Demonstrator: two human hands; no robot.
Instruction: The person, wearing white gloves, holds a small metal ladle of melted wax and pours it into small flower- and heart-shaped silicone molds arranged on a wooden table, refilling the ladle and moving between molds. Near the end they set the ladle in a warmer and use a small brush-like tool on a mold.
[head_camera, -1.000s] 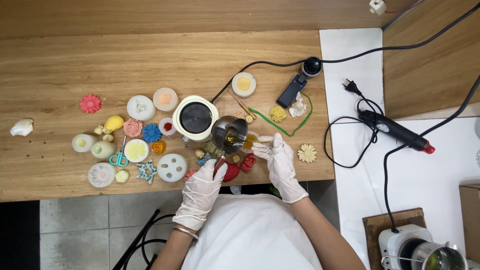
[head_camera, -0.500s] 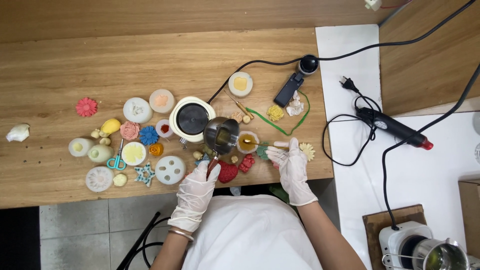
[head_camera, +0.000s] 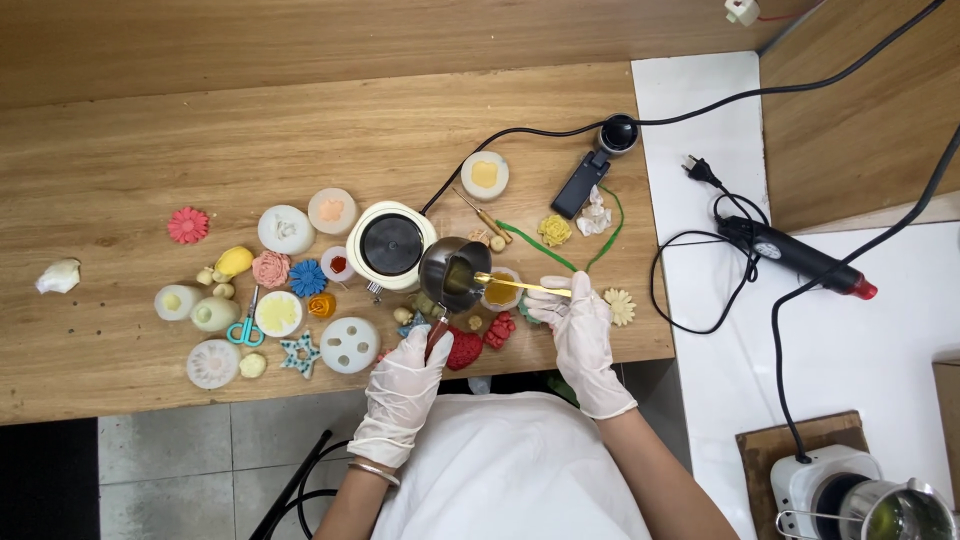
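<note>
The wooden desk (head_camera: 300, 130) is carrying a loose spread of small moulds and cast shapes along its near half, while its far half is lying bare and is offering the only wide room for moving; the near edge is running just under the person's wrists, so anything nudged toward the body is likely to be dropping to the tiled floor. To the right, a white side surface (head_camera: 860, 330) is holding a black heat tool (head_camera: 800, 258) whose looping black cable (head_camera: 690, 290) is lying near the right elbow and could be snagging a withdrawing arm. A round white melting plate (head_camera: 391, 245) is sitting just left of the pouring work and may be hot. The left hand (head_camera: 405, 385) is closing around the dark handle of a small metal pitcher (head_camera: 452, 272), which is tilting over a small clear mould cup (head_camera: 498, 292). The right hand (head_camera: 580, 330) is pinching a slim gold stick (head_camera: 525, 285) that is reaching across the cup to the pitcher's lip. A tilt that is too steep risks flooding the cup and wetting the red berry-shaped castings (head_camera: 485, 340) just beside it; a slipping stick risks tipping the cup.
</note>
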